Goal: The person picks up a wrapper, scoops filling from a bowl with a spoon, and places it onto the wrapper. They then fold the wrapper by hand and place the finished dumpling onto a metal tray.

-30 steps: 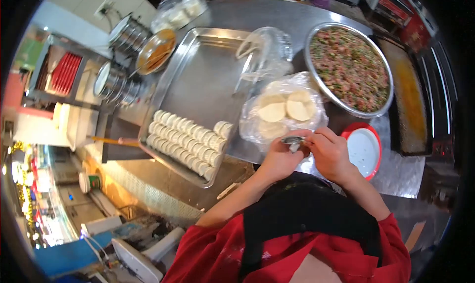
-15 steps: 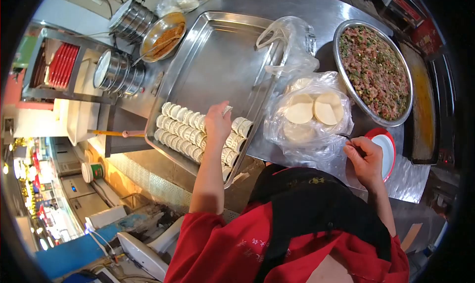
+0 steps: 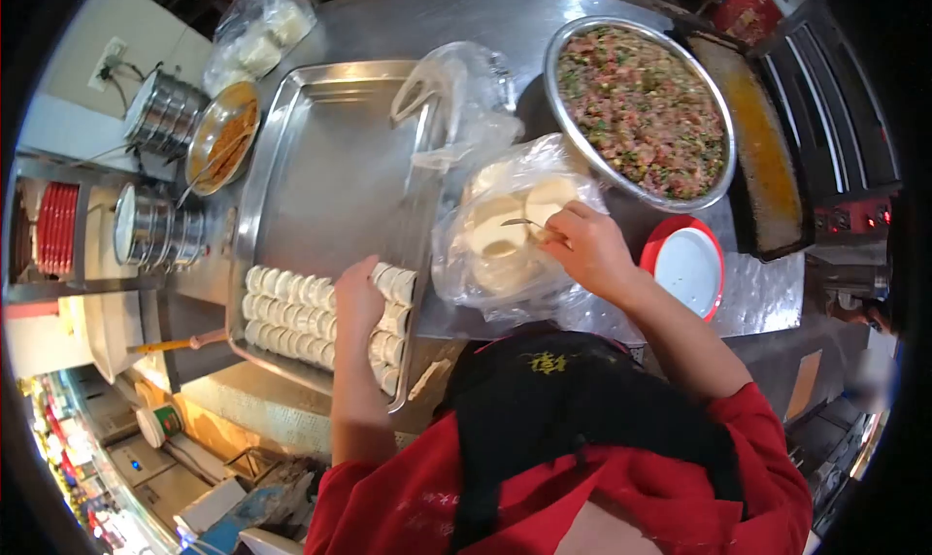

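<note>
My left hand (image 3: 358, 301) is low over the metal tray (image 3: 340, 157), at the rows of pleated dumplings (image 3: 291, 314) along its near end. Its fingers are curled together and hide whatever is between them. My right hand (image 3: 587, 252) grips a slim metal spoon-like tool (image 3: 521, 222). The tool's narrow tip hangs over the round dough wrappers (image 3: 493, 235), which lie stacked in an opened clear plastic bag (image 3: 456, 273). Beyond the wrappers stands a large metal bowl (image 3: 555, 99) of minced meat filling (image 3: 646, 113) with green bits.
A red-rimmed white bowl (image 3: 691, 269) stands right of my right arm. A crumpled plastic bag (image 3: 466, 99) overlaps the tray's right edge. At the left are a bowl of orange-brown paste (image 3: 228, 147) and steel canisters (image 3: 160, 227). A shallow pan (image 3: 752, 157) lies at the far right.
My right hand has brought the metal tool left, over the wrappers. My left hand, which had a dumpling in its fingers above the tray, is now down at the front row. The view has shifted.
</note>
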`<move>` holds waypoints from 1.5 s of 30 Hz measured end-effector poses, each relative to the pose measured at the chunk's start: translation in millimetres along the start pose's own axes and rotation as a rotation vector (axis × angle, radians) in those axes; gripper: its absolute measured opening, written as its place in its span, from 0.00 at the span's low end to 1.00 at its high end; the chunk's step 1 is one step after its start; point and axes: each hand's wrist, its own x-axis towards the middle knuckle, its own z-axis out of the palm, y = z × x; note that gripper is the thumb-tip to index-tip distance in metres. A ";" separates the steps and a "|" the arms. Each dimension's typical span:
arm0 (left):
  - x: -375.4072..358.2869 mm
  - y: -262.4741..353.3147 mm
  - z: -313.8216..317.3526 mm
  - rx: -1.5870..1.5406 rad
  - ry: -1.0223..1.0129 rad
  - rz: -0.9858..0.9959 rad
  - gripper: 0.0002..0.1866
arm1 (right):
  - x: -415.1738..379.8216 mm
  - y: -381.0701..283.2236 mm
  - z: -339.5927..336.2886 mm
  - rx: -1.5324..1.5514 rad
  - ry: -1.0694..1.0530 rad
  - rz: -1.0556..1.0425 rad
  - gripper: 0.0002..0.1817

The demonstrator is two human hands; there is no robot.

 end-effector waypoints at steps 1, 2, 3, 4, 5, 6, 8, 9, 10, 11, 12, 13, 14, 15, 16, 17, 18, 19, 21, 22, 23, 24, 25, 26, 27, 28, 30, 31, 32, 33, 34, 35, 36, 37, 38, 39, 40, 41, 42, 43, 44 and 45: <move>-0.8 -5.3 -5.0 0.023 0.003 -0.021 0.17 | 2.0 -1.9 4.8 -0.072 -0.009 0.000 0.09; 1.6 -7.9 -7.0 -0.039 -0.017 -0.058 0.17 | 3.5 -0.2 9.4 -0.075 -0.005 0.017 0.09; 3.5 -11.1 -8.1 -0.105 -0.034 -0.093 0.16 | 4.8 1.1 11.2 -0.088 -0.008 0.008 0.09; 4.4 -16.4 -8.3 -0.090 -0.028 -0.107 0.16 | 5.6 0.5 10.7 -0.105 -0.007 0.001 0.09; 6.3 -21.8 -6.8 -0.179 -0.063 -0.191 0.16 | 6.0 -3.7 8.1 -0.102 -0.002 -0.006 0.08; 7.1 -25.6 -6.0 -0.271 -0.098 -0.270 0.15 | 6.0 -2.7 8.9 -0.092 -0.002 -0.012 0.08; 6.8 -32.4 -5.8 -0.260 -0.085 -0.256 0.14 | 6.1 0.8 8.4 0.006 0.019 -0.020 0.06; 6.7 -33.7 -5.4 -0.271 -0.088 -0.253 0.14 | 8.0 0.2 6.2 0.043 0.009 0.013 0.06; 6.8 -34.1 -4.3 -0.284 -0.093 -0.248 0.14 | 9.5 1.2 6.3 0.042 0.011 0.015 0.06; 5.2 -34.3 -5.0 -0.287 -0.096 -0.242 0.14 | 10.5 3.5 5.8 0.100 -0.016 0.059 0.06; 4.3 -29.4 -9.9 -0.246 -0.059 -0.228 0.13 | 11.0 7.3 3.1 0.153 -0.034 0.107 0.06; 6.2 -21.6 -13.5 -0.212 -0.023 -0.204 0.13 | 11.5 10.8 1.0 0.136 -0.012 0.118 0.06; 7.4 -13.9 -17.2 -0.228 -0.035 -0.174 0.13 | 12.2 13.1 1.1 0.156 -0.039 0.137 0.06; 6.5 -6.4 -23.1 -0.190 0.021 -0.129 0.13 | 12.4 15.4 0.3 0.177 -0.065 0.159 0.07; 7.2 8.0 -29.4 -0.153 0.079 -0.087 0.12 | 12.9 18.4 -1.2 0.159 -0.043 0.175 0.07; 8.3 24.2 -35.1 -0.167 0.069 -0.064 0.12 | 13.5 20.7 -2.0 0.214 -0.085 0.234 0.07; 8.9 45.5 -45.8 -0.322 -0.042 -0.162 0.11 | 13.6 20.8 -4.2 0.273 -0.128 0.291 0.08; 9.2 64.7 -54.4 -0.471 -0.159 -0.261 0.11 | 11.9 17.2 -9.2 0.264 -0.109 0.304 0.08; 7.0 103.6 -55.0 -0.967 -0.439 -0.214 0.16 | 6.8 6.4 -20.2 0.528 -0.009 0.389 0.09; 3.3 126.8 -49.2 -1.118 -0.542 -0.254 0.21 | 4.4 3.3 -23.7 0.518 0.012 0.396 0.09; 0.9 149.2 -39.3 -1.264 -0.656 -0.292 0.25 | 0.8 1.1 -28.1 0.476 0.057 0.272 0.10; 1.7 167.7 -25.5 -1.263 -0.688 -0.263 0.25 | -3.8 -1.4 -33.5 0.426 0.104 0.151 0.10; 3.2 184.3 -9.9 -1.501 -0.748 -0.484 0.26 | -9.7 -8.8 -39.5 0.422 0.075 0.117 0.10; 5.7 194.8 4.0 -1.724 -0.802 -0.727 0.27 | -16.5 -16.4 -43.4 0.417 0.042 0.082 0.09; 9.5 184.7 23.7 -1.957 -0.962 -0.662 0.27 | -23.4 -20.2 -43.7 0.410 0.009 0.046 0.10; 9.8 189.1 30.8 -1.948 -0.992 -0.651 0.27 | -29.7 -23.8 -44.6 0.407 -0.029 0.010 0.10; 9.8 199.5 39.5 -2.101 -0.871 -0.691 0.23 | -41.1 -29.4 -59.4 0.491 -0.104 0.168 0.09; 5.9 206.1 41.9 -1.945 -0.758 -0.639 0.18 | -46.5 -19.5 -61.5 0.476 -0.026 0.150 0.08; 6.4 213.6 43.8 -1.940 -0.765 -0.637 0.18 | -53.9 -7.6 -64.5 0.465 0.051 0.133 0.07; 7.2 219.8 45.0 -1.869 -0.743 -0.647 0.16 | -59.6 1.9 -74.5 0.460 0.086 0.174 0.07; 7.8 226.1 46.4 -1.799 -0.716 -0.656 0.15 | -64.0 13.8 -86.5 0.455 0.118 0.214 0.08; 8.2 234.4 48.4 -1.806 -0.701 -0.656 0.16 | -68.6 29.2 -94.1 0.426 0.170 0.222 0.08; 8.4 240.6 54.9 -1.802 -0.702 -0.656 0.16 | -70.3 30.9 -111.4 0.492 0.162 0.379 0.09; 8.9 245.9 63.7 -1.769 -0.706 -0.660 0.16 | -71.5 43.1 -117.2 0.482 0.182 0.421 0.09; 9.9 251.8 72.2 -1.737 -0.709 -0.665 0.16 | -69.7 54.2 -120.3 0.472 0.201 0.463 0.09; 10.4 258.3 79.1 -1.719 -0.746 -0.675 0.17 | -64.9 60.3 -122.3 0.476 0.199 0.463 0.09; 10.6 263.1 86.5 -1.715 -0.743 -0.680 0.17 | -59.8 65.6 -124.1 0.243 0.297 0.328 0.08; 11.0 267.1 94.1 -1.695 -0.769 -0.683 0.17 | -54.5 71.1 -124.9 0.011 0.389 0.189 0.07; 11.5 272.5 98.5 -1.674 -0.794 -0.689 0.17 | -48.6 77.3 -122.5 0.018 0.384 0.191 0.07; 12.2 279.1 99.5 -1.635 -0.764 -0.731 0.17 | -42.1 83.3 -118.2 -0.143 0.409 0.108 0.08; 14.0 283.2 101.7 -1.631 -0.760 -0.738 0.17 | -37.3 86.9 -115.1 -0.304 0.432 0.023 0.08; 15.6 286.2 104.1 -1.644 -0.728 -0.739 0.17 | -34.6 88.5 -113.2 -0.297 0.427 0.025 0.08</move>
